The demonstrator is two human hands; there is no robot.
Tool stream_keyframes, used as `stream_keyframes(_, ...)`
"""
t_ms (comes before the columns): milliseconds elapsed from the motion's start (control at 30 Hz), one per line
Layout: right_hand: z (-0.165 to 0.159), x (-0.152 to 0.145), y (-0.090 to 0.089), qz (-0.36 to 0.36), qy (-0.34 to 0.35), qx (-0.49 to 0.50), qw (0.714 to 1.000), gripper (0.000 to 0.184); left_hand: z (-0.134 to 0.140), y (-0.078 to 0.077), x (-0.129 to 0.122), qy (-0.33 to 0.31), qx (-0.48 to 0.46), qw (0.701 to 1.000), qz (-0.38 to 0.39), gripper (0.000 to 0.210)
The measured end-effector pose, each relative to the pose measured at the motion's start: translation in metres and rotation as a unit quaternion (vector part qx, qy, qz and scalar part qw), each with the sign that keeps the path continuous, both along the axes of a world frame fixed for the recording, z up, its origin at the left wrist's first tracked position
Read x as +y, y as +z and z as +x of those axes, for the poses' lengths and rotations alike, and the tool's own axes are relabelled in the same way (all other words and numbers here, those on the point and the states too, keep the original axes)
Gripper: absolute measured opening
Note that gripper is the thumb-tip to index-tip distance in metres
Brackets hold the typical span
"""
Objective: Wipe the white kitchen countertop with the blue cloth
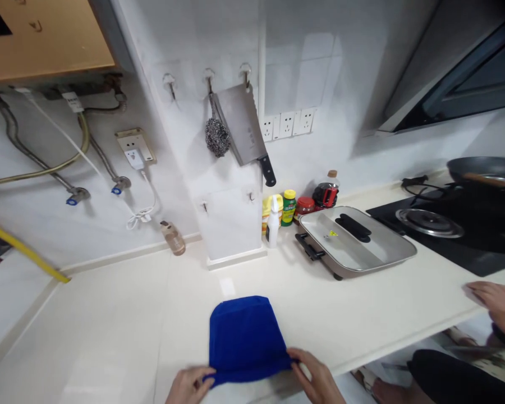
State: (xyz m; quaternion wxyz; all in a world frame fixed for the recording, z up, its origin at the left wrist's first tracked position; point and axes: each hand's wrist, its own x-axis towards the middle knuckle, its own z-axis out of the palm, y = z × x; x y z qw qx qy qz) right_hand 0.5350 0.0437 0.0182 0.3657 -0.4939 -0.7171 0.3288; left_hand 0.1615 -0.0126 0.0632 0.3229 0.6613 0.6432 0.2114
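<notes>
so both hands are pinching the blue cloth (246, 336), left hand (191, 385) with thumb and fingers closed on the near left corner, right hand (316, 377) doing the same on the near right one. The cloth lies pretty flat on the white countertop (340, 325), right by the front edge, with the far side spread toward the wall and the near edge bunched up a bit between the hands. Past it to the right there's an electric pan (374, 247) with its lid on, black knob on top, and just behind its left end a white spray bottle (272, 227), a green jar (288, 210) with a yellow cap and a red-lidded jar (305, 205). Back left, a small see-through bottle (173, 239) stands near the wall. A cleaver (244, 126) and a steel scourer (217, 137) hang on hooks above, and way off right another person's hand (499, 303) rests at the counter edge near the black cooktop (475, 255)
</notes>
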Motion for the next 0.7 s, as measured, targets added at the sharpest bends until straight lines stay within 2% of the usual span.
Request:
stream_keyframes(100, -0.018, 0.045, 0.020, 0.001, -0.035, -0.018, 0.999, 0.036, 0.002, 0.021, 0.039, 0.067, -0.039, 0.997, 0.028, 0.033)
stream_keyframes(167, -0.031, 0.080, 0.030, -0.004, -0.043, -0.037, 0.998, 0.040, 0.001, 0.029, 0.070, 0.110, -0.048, 0.991, 0.060, 0.041)
stream_keyframes(267, -0.046, 0.120, 0.033, 0.007, -0.079, -0.050, 0.996, 0.049, 0.000, 0.029, 0.104, 0.171, -0.028, 0.979, 0.107, 0.055)
stream_keyframes(333, -0.055, 0.130, 0.028, 0.015, -0.112, -0.072, 0.991, 0.053, 0.007, 0.021, 0.112, 0.193, -0.004, 0.972, 0.136, 0.059)
stream_keyframes(433, -0.066, 0.123, 0.014, 0.003, -0.145, -0.128, 0.981, 0.052, 0.031, 0.003, 0.104, 0.154, 0.022, 0.974, 0.164, 0.053)
stream_keyframes(533, -0.078, 0.104, 0.002, -0.033, -0.162, -0.196, 0.967, 0.045, 0.062, -0.021, 0.085, 0.033, 0.077, 0.980, 0.183, 0.050)
stream_keyframes(600, -0.084, 0.095, -0.004, -0.052, -0.165, -0.230, 0.957, 0.038, 0.076, -0.037, 0.074, -0.034, 0.166, 0.964, 0.204, 0.056)
stream_keyframes(700, -0.089, 0.091, -0.008, -0.073, -0.164, -0.255, 0.950, 0.026, 0.081, -0.051, 0.066, -0.055, 0.284, 0.929, 0.233, 0.064)
